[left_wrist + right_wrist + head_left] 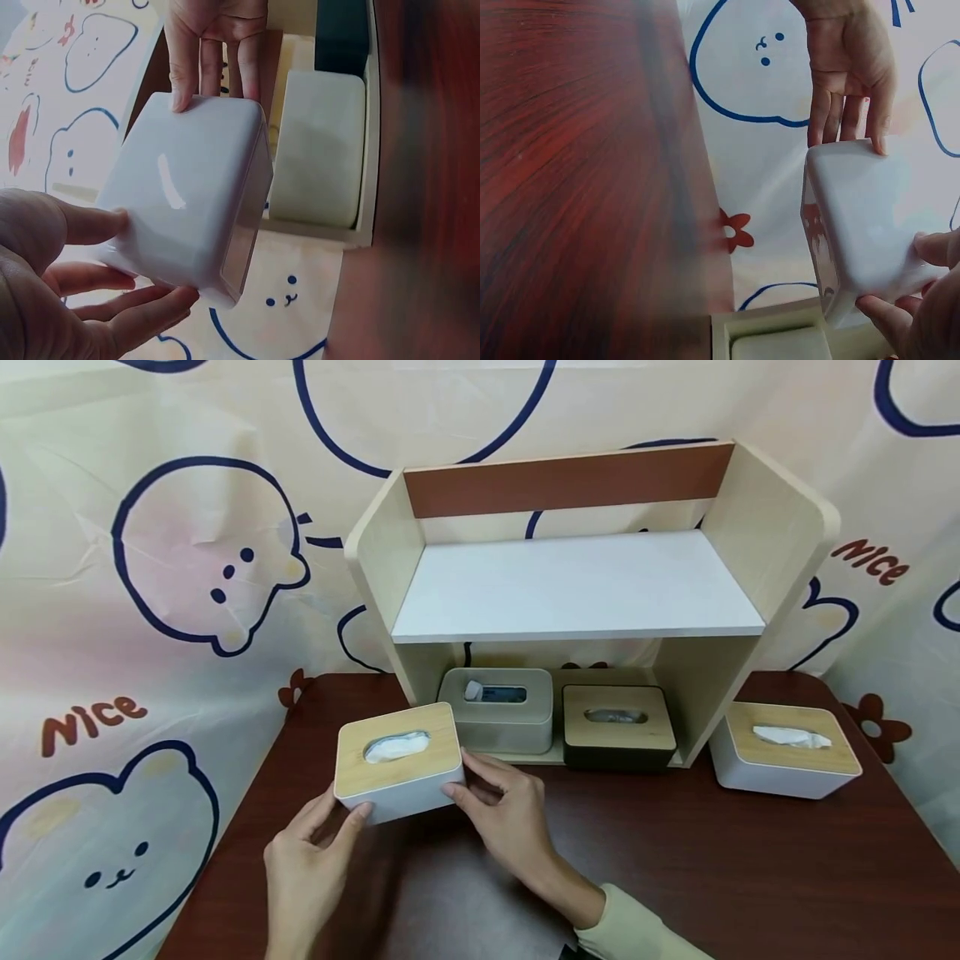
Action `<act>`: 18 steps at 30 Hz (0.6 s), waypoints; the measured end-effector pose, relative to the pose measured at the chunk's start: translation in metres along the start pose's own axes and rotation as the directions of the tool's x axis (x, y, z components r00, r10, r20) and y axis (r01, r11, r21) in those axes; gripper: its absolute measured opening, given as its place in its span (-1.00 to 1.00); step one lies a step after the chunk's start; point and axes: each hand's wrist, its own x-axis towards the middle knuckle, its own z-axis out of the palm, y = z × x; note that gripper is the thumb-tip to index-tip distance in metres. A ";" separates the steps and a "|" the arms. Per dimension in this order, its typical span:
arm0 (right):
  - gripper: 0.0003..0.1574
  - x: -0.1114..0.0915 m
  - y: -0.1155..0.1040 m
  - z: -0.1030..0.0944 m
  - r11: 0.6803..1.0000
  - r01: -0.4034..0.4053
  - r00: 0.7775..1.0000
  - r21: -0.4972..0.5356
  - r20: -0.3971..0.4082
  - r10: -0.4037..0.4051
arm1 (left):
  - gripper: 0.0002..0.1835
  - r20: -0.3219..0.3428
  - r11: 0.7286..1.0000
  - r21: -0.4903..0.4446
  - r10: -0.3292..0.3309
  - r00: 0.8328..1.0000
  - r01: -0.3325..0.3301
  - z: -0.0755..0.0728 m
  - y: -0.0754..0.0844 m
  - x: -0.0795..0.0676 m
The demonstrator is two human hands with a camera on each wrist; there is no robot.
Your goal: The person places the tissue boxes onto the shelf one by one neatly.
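A white tissue box point(401, 762) with a wooden lid and a tissue in its oval slot is held tilted above the table. My left hand point(311, 852) grips its left end, thumb on the front face. The right hand point(510, 818) grips the opposite end, thumb on the front lower corner. Both wrist views show the white tissue box point(187, 187) between the two hands. Just behind it, on the shelf's bottom level, sits a grey tissue box point(498, 727). Next to that stands a black tissue box point(618, 752) with a wooden lid.
The small two-level shelf point(577, 585) stands at the back of the dark red-brown table point(675, 868). To its right is another white tissue box point(787, 768) with a wooden lid. A cartoon-printed cloth point(187, 710) hangs behind the table.
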 end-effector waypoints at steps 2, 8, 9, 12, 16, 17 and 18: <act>-0.36 -0.001 -0.001 -0.005 1.000 0.004 1.000 -0.003 -0.013 -0.004 | -0.44 0.016 1.000 -0.023 0.014 1.000 -0.013 0.003 0.004 0.001; -0.35 -0.003 -0.005 -0.023 1.000 0.015 0.998 -0.017 -0.062 -0.016 | -0.44 0.069 0.994 -0.093 0.071 0.995 -0.064 0.016 0.014 0.003; -0.35 -0.003 -0.006 -0.027 1.000 0.017 0.998 -0.020 -0.068 -0.018 | -0.44 0.077 0.992 -0.107 0.077 0.994 -0.069 0.018 0.016 0.004; -0.35 -0.004 -0.008 -0.036 0.999 0.029 0.996 -0.032 -0.080 -0.032 | -0.43 0.096 0.986 -0.142 0.105 0.990 -0.091 0.024 0.021 0.005; -0.35 -0.004 -0.012 -0.050 0.998 0.041 0.995 -0.051 -0.093 -0.045 | -0.42 0.127 0.978 -0.169 0.143 0.982 -0.121 0.028 0.029 0.005; -0.35 -0.004 -0.014 -0.053 0.998 0.042 0.994 -0.055 -0.098 -0.047 | -0.42 0.133 0.977 -0.173 0.151 0.980 -0.127 0.029 0.031 0.006; -0.34 -0.004 -0.014 -0.056 0.997 0.043 0.994 -0.059 -0.101 -0.049 | -0.42 0.140 0.975 -0.175 0.160 0.977 -0.135 0.030 0.033 0.006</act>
